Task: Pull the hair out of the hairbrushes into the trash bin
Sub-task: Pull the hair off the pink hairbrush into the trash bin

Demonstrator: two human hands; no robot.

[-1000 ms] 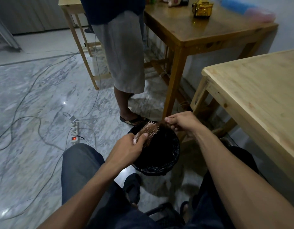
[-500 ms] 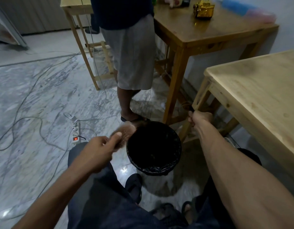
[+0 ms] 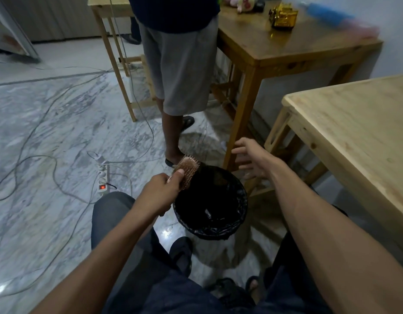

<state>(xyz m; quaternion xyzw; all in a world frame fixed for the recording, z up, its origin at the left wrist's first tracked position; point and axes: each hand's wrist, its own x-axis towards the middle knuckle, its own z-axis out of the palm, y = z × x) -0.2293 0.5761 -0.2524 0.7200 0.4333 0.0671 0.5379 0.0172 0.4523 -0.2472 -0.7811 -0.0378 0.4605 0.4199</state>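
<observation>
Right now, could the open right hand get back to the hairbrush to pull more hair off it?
Probably yes. The right hand is open with fingers spread, beyond the trash bin. The left hand holds the hairbrush at the bin's rim, bristles exposed, with nothing between the two hands.

A grey-veined marble floor carries the black-lined trash bin, a white power strip with a lit red switch, and several loose cables trailing across it. The legs of three wooden tables also stand on it: a pale table to the right with a bare top, a darker brown table behind it, and a light table farther back. On the brown table lie a gold box and a blue roll, apart from each other.
</observation>
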